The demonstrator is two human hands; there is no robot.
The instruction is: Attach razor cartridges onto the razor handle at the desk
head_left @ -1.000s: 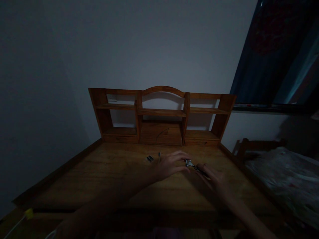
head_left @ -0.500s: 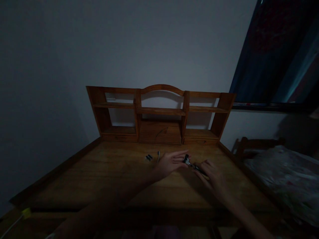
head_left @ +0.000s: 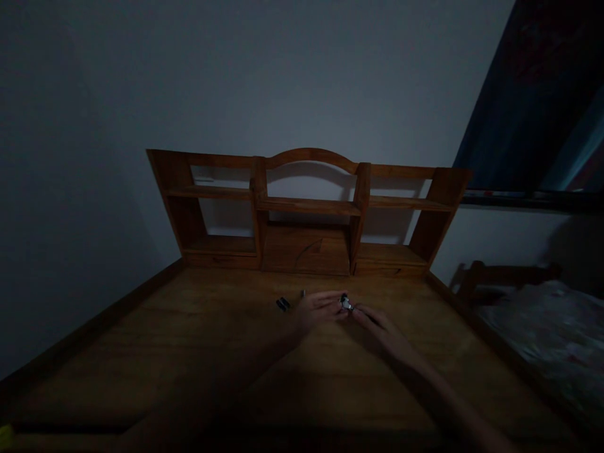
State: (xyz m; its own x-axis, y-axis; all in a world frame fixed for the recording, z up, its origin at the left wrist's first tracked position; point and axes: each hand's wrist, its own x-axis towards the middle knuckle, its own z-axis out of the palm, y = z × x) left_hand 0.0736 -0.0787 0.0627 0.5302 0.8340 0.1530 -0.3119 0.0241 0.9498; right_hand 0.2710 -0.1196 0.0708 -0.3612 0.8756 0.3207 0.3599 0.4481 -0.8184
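A small razor (head_left: 346,304) with a dark and silvery head is between my hands, just above the wooden desk (head_left: 212,352). My right hand (head_left: 380,327) is closed around its dark handle, which the fingers mostly hide. From the left, my left hand (head_left: 323,306) has its fingers along the far side of the head and its thumb on the near side, closed on it. Left of that hand, small dark pieces (head_left: 282,304) lie side by side on the desk. The tip of a thin, light-coloured stick (head_left: 303,294) shows behind my left hand; the rest is covered.
A wooden shelf unit (head_left: 309,206) stands along the back of the desk against the wall. Raised wooden edges border the desk's sides. To the right is a bed (head_left: 542,327) with pale bedding, beneath a dark curtain (head_left: 519,113). The room is dim.
The view has shifted closer to the desk. My right hand has moved in toward the left, nearer the razor's head, and more of the handle is covered.
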